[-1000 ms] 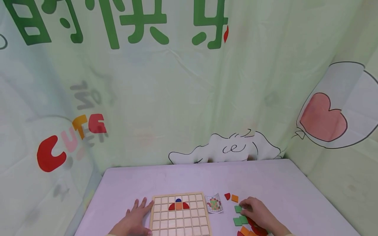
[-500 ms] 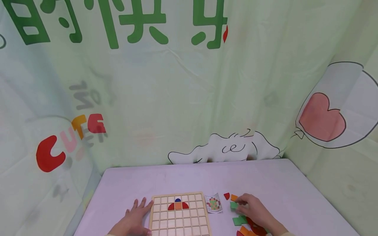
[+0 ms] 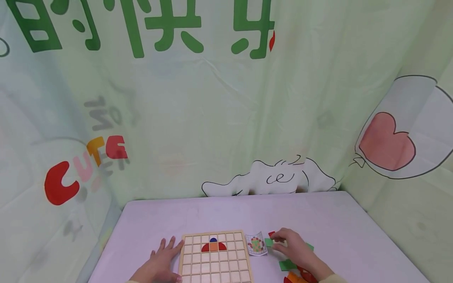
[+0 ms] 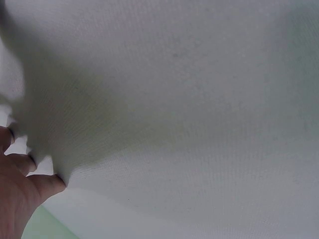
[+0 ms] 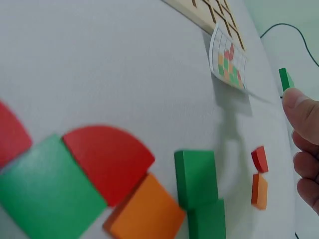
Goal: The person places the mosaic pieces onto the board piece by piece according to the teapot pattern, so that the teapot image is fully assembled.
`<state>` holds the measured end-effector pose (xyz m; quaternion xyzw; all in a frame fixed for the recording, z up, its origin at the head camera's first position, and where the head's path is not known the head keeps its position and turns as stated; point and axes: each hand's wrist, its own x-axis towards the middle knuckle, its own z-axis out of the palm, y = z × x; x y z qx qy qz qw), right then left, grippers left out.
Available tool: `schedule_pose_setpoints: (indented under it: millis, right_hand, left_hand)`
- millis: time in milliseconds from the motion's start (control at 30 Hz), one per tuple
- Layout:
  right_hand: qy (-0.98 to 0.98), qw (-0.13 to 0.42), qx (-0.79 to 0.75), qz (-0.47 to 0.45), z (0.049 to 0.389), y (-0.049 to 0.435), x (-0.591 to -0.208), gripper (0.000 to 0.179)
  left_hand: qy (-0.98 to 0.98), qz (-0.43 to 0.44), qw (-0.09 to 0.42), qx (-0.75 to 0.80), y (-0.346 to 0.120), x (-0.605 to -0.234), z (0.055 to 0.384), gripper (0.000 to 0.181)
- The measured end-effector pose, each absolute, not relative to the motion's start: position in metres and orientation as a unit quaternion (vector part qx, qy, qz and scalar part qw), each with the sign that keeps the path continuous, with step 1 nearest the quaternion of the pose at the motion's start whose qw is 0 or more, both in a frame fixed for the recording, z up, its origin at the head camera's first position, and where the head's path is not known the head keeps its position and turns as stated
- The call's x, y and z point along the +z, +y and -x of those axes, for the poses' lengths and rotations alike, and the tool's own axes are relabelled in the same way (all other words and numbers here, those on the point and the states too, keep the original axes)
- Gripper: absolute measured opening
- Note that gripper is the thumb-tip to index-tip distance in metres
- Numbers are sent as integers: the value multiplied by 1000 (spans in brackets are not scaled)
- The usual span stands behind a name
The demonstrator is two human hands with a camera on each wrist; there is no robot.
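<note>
My right hand [image 3: 291,247] pinches a green square tile [image 3: 268,242] between thumb and fingers, just right of the picture card [image 3: 256,244]. In the right wrist view the green tile [image 5: 285,78] is raised above the table at the thumb's tip. My left hand [image 3: 159,262] rests on the table with fingers spread, at the left edge of the wooden grid board [image 3: 215,267]. Near the board's far side sit a blue piece [image 3: 213,239], an orange square [image 3: 214,247] and two red rounded pieces, one on each side of the square. In the left wrist view the left fingers [image 4: 47,186] touch a pale surface.
Loose green tiles [image 3: 287,265], orange tiles [image 3: 295,277] and red pieces [image 3: 307,275] lie under and before the right forearm. A small red piece [image 5: 259,159] and an orange tile [image 5: 259,191] lie farther off. Printed curtains [image 3: 226,118] hang behind the table [image 3: 212,212].
The right hand has taken up a green tile from the loose pieces and moved left with it toward the card. The left hand and the board have stayed put.
</note>
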<state>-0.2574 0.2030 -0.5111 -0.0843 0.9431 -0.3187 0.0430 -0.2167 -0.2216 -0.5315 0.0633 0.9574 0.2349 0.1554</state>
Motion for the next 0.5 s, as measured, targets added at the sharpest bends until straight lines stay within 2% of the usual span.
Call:
schedule_pose_setpoints:
  millis: [267,500]
  right_hand:
    - [919,36,-343,190,260,192,-510,20]
    - [907,39,-354,225,264,175,-510,18]
  left_hand:
    - [955,-69,166,237,-227,-539,221,113]
    - [955,-71,166,237,-229,-546,224,114]
